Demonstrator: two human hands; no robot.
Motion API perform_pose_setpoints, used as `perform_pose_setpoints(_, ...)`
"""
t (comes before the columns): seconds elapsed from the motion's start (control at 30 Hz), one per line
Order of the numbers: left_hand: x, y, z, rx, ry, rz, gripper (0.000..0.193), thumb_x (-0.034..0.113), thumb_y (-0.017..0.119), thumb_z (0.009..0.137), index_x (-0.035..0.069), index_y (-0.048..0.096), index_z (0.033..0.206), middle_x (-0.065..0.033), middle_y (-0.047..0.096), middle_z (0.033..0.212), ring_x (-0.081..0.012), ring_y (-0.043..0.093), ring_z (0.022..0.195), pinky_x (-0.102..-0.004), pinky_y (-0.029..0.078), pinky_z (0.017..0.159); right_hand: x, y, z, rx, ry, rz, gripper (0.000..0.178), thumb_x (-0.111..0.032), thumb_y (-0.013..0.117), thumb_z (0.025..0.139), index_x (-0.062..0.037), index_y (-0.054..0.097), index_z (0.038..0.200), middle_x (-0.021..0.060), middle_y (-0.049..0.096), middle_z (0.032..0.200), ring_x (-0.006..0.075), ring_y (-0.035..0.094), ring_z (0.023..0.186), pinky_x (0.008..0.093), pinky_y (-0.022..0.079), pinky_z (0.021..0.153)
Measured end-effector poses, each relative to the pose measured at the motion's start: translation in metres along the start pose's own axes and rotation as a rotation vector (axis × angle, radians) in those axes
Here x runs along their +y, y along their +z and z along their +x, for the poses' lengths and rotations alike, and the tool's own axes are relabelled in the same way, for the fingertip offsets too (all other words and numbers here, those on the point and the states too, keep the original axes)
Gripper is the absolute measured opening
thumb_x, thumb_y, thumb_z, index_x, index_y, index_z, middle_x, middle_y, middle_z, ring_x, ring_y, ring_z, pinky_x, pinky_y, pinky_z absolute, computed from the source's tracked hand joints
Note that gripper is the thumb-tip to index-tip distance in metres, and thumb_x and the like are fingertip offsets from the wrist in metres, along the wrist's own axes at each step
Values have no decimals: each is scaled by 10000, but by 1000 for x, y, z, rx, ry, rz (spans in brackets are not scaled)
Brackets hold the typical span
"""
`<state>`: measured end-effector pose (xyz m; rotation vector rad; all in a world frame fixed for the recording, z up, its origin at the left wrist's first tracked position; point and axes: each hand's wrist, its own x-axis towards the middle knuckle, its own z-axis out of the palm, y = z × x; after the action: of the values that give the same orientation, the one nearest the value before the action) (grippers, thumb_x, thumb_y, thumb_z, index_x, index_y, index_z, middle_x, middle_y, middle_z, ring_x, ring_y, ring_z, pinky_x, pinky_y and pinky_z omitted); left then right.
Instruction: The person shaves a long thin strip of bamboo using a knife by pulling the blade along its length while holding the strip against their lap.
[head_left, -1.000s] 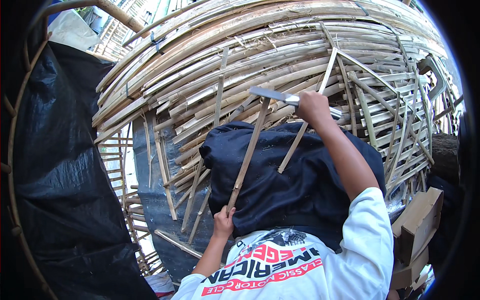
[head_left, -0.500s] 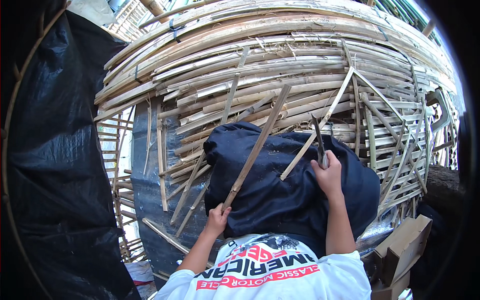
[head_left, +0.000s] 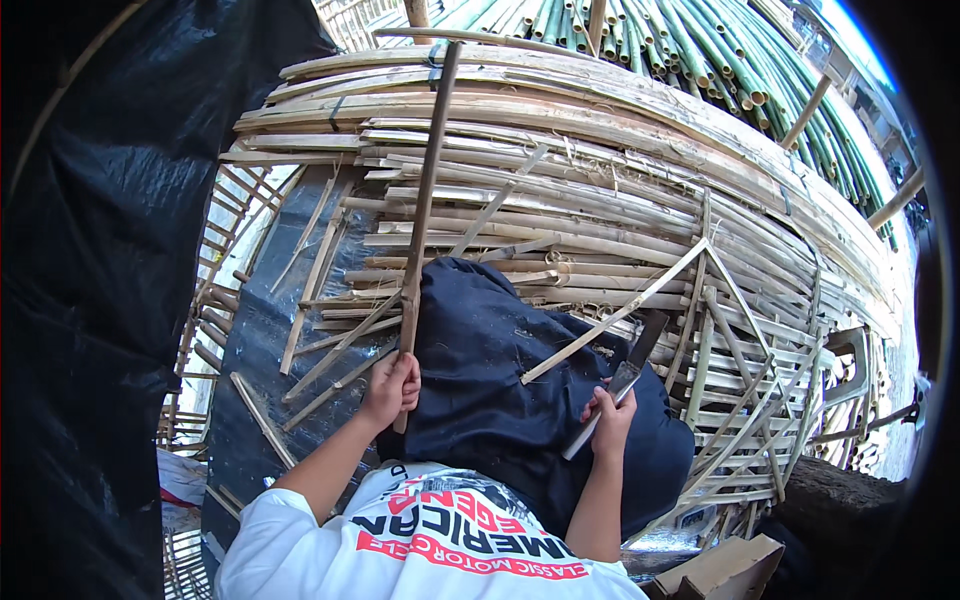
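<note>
My left hand (head_left: pixel 392 388) is closed round the lower end of a long split bamboo strip (head_left: pixel 428 190), which stands nearly upright in front of me. In my right hand (head_left: pixel 609 415) is a knife (head_left: pixel 627 373) with a broad blade, dark toward its tip, pointing up and away to the right; its pale handle end sticks out below my fist. A dark cloth (head_left: pixel 490 340) covers my lap beneath both hands. Across the cloth's far side lies a thin pale bamboo strip (head_left: pixel 610 318), apart from both hands.
Stacked split bamboo (head_left: pixel 580 195) fills the space ahead. Bamboo lattice panels (head_left: pixel 745 410) lean at the right, near a cardboard box (head_left: pixel 722 568). Black sheeting (head_left: pixel 90 300) hangs at the left. Green bamboo poles (head_left: pixel 690 45) lie at the far back. Loose strips (head_left: pixel 318 275) rest on a dark sheet.
The view has shifted. The bamboo strip in my left hand has swung from a rightward slant to nearly upright. My right hand has lowered and the knife now tilts right.
</note>
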<state>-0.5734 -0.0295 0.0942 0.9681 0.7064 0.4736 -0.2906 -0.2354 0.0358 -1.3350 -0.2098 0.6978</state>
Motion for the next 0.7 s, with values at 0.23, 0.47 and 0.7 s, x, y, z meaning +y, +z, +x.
perform_pose_setpoints(0.23, 60, 102, 95, -31, 538, -281, 215, 249, 587, 964, 52, 644, 1028, -46, 648, 925, -139, 617, 864, -357, 521, 823, 1, -11, 2, 62, 21, 158, 264, -100, 616, 851, -66, 455, 1057, 49, 493, 673, 152, 505, 478, 298, 450, 436)
perform_pose_setpoints(0.47, 1, 155, 91, 16, 472, -236, 163, 199, 648, 926, 62, 683, 1006, -27, 672, 848, -130, 632, 785, -324, 537, 799, -7, -12, -7, -66, -138, 298, 245, -124, 613, 889, -56, 448, 1056, 149, 613, 904, 170, 570, 513, 287, 500, 467)
perform_pose_setpoints(0.7, -88, 180, 52, 37, 306, 87, 251, 262, 656, 928, 38, 680, 1038, 16, 639, 922, -64, 561, 880, -245, 443, 841, -9, -7, -9, -117, -186, 525, 307, -119, 650, 882, -44, 442, 1095, 249, 582, 1194, 227, 656, 714, 272, 537, 470)
